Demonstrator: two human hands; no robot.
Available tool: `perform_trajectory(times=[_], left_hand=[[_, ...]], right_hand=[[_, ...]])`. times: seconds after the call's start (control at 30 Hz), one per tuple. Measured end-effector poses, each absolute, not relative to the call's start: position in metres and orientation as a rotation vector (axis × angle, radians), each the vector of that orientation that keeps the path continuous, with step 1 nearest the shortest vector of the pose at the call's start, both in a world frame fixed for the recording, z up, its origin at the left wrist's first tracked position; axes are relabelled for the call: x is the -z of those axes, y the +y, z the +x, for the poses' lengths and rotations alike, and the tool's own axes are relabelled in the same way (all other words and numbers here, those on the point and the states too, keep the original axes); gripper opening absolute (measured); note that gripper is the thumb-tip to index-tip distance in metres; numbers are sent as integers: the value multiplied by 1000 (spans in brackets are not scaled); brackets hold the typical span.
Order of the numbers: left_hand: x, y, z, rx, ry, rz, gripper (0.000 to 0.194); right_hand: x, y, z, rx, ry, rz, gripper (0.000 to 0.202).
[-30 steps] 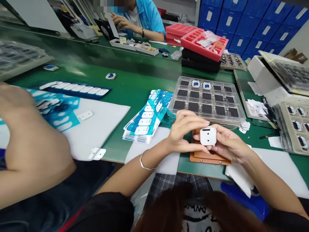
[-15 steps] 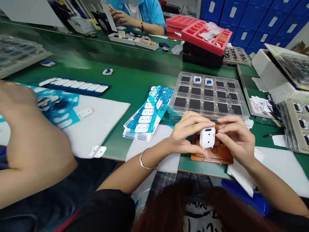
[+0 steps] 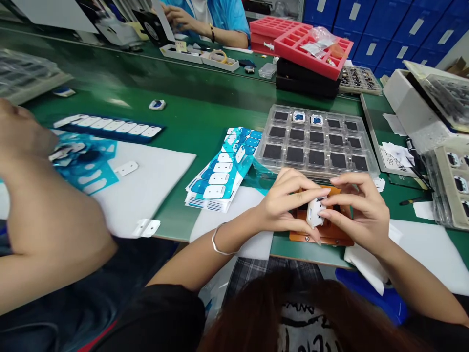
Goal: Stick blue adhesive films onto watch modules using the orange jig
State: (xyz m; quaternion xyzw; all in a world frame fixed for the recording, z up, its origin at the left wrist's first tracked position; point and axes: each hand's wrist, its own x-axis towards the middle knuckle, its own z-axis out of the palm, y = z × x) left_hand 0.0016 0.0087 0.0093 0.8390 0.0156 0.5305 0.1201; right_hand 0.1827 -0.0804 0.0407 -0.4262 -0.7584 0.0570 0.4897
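Between my two hands is a small white housing (image 3: 315, 212), rounded and square like a watch case, turned partly edge-on. My left hand (image 3: 284, 203) grips it, fingers along the top and thumb below. From the other side, the thumb and fingers of my right hand (image 3: 361, 210) pinch its right face. Just beneath lies an orange fixture plate (image 3: 337, 237) with screws, partly hidden by my hands. Behind them is a clear compartment tray (image 3: 264, 159) with dark pads and two white-and-blue pieces in its back row.
Blue-and-white sticker sheets (image 3: 216, 178) are stacked left of the tray. Further left, a co-worker's arm (image 3: 54, 205) reaches over a white mat (image 3: 161, 176). Red trays (image 3: 311, 51) stand at the back, near another person in a blue shirt. A beige tray (image 3: 456, 188) sits at right.
The white housing has turned from face-on to partly edge-on. My right fingers have moved left and now press against it.
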Motion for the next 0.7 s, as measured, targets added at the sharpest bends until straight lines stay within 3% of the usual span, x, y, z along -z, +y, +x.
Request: perform_trajectory(times=[0.2, 0.47, 0.7], left_hand=[[-9, 5, 3, -1513, 30, 2471, 57], [-10, 9, 0, -1551, 91, 2395, 61], [-7, 15, -2, -1537, 83, 2215, 67]], right_hand=[[-44, -78, 185, -309, -1799, -1051, 10], [-48, -81, 193, -227, -1814, -936, 8], [-64, -60, 245, -269, -1223, -972, 19]])
